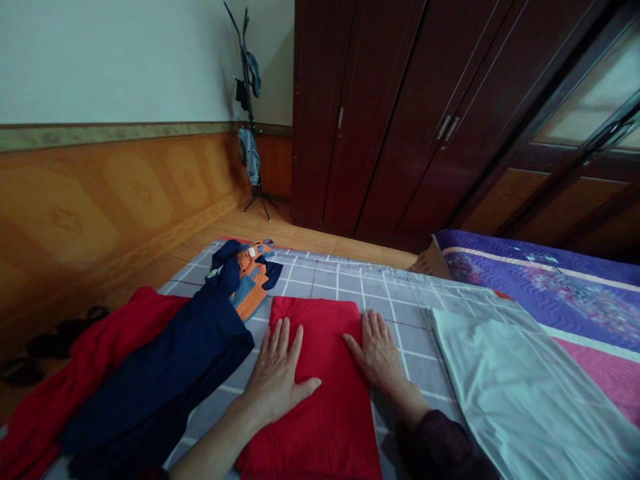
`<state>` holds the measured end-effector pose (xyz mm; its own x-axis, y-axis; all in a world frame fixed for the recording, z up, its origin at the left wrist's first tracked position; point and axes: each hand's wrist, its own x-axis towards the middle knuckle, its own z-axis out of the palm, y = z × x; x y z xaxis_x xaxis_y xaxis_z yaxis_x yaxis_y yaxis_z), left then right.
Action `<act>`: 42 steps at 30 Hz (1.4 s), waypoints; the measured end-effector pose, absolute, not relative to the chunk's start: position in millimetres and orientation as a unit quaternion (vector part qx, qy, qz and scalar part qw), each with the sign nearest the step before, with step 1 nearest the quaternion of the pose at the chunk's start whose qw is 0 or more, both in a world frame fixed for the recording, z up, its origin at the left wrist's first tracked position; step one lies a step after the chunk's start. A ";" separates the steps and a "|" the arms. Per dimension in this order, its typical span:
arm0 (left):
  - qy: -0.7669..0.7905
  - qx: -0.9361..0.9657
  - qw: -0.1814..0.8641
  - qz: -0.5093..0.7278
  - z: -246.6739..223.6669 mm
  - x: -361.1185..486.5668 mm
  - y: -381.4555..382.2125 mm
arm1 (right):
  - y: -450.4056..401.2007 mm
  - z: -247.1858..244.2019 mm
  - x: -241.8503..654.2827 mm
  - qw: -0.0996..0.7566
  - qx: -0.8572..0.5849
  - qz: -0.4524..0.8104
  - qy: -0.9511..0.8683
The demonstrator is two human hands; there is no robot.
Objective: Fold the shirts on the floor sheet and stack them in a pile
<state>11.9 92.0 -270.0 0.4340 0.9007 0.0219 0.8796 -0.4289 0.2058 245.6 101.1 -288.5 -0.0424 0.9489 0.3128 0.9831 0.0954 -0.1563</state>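
Left hand (277, 380): open, fingers spread on the left side of the red cloth (337, 393); a sideways push could ruck it.
Right hand (380, 353): open, thumb at the cloth's right edge; uneven pressure might skew that edge.
Red cloth: flat rectangle on the bed (310, 279), between the hands; lifting only the top layer could unsettle it.
Navy garment (175, 353): loosely laid at left; a brush from the left forearm could drag it.
Orange-and-navy clothing (254, 283): rumpled farther off, against the navy garment; a tug there might shift both.
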 end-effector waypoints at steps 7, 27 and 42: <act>0.505 0.856 0.053 0.100 -267.7 16.7 89.8 | 72.4 -287.4 223.2 0.192 -0.509 -0.050 -0.838; 0.560 0.824 0.017 0.087 -272.4 8.1 176.4 | 73.4 -294.6 224.1 0.211 -0.525 -0.048 -0.823; 0.454 0.884 0.078 0.074 -265.3 9.7 165.8 | 75.4 -293.5 225.7 0.184 -0.531 -0.054 -0.825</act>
